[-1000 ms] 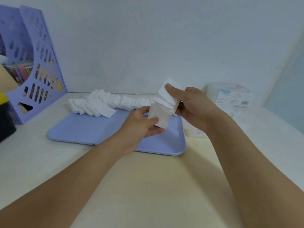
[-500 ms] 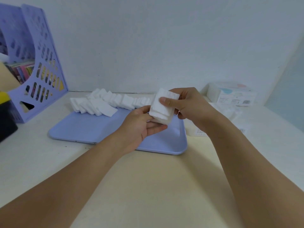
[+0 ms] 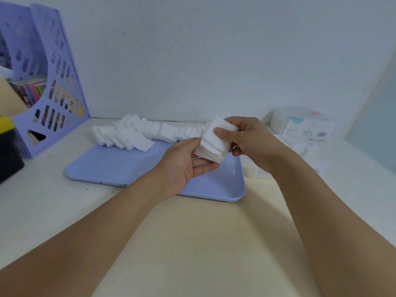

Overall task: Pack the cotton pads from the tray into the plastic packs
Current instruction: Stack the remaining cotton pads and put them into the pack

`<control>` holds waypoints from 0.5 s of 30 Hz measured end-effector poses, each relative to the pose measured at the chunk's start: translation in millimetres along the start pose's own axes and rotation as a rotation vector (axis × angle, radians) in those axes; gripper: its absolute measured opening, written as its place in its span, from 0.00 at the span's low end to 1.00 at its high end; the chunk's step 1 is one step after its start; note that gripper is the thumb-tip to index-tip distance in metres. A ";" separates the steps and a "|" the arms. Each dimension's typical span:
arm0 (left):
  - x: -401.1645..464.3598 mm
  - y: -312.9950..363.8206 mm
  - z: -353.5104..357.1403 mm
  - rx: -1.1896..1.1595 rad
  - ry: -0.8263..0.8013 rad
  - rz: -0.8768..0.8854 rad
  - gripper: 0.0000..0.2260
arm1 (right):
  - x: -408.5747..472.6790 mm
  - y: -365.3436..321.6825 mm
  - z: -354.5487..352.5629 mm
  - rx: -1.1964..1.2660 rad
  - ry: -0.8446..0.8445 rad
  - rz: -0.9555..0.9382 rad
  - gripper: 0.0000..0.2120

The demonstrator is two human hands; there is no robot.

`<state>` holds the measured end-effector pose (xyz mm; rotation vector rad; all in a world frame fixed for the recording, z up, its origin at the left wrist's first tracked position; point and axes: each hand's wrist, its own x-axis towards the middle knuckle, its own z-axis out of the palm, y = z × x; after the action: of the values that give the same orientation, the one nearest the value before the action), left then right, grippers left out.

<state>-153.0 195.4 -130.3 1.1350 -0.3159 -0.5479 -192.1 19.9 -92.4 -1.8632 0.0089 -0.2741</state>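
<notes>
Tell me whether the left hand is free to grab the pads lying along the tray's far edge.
Probably not yet: the left hand supports the stack of pads that the right hand pinches. The row of pads itself lies unobstructed.

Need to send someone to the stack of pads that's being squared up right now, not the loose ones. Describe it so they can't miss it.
Find the lilac tray on the cream desk. Above its right end, both hands meet: the left hand cradles a small stack of cotton pads from below, and the right hand pinches it from the top. Unlike the fallen row of cotton pads along the tray's far edge, it is lifted and held.
</notes>
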 end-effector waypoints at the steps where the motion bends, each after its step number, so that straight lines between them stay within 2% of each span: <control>1: 0.3 0.0 0.0 -0.011 0.002 -0.009 0.14 | 0.0 0.2 -0.3 -0.004 -0.005 -0.002 0.09; 4: 1.1 -0.3 -0.7 -0.030 -0.011 -0.029 0.17 | 0.3 1.1 -0.8 -0.014 -0.024 -0.011 0.08; 11: -0.7 1.0 -1.2 0.046 -0.077 -0.033 0.17 | 0.2 1.6 -0.7 -0.102 -0.047 -0.036 0.07; 15: -1.4 -1.2 -0.2 0.161 -0.111 -0.031 0.16 | -1.8 -0.4 -3.0 -0.283 -0.149 -0.116 0.16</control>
<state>-154.4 195.9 -131.4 1.2690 -0.4454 -0.6230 -194.5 17.5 -91.5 -2.1658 -0.1708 -0.2217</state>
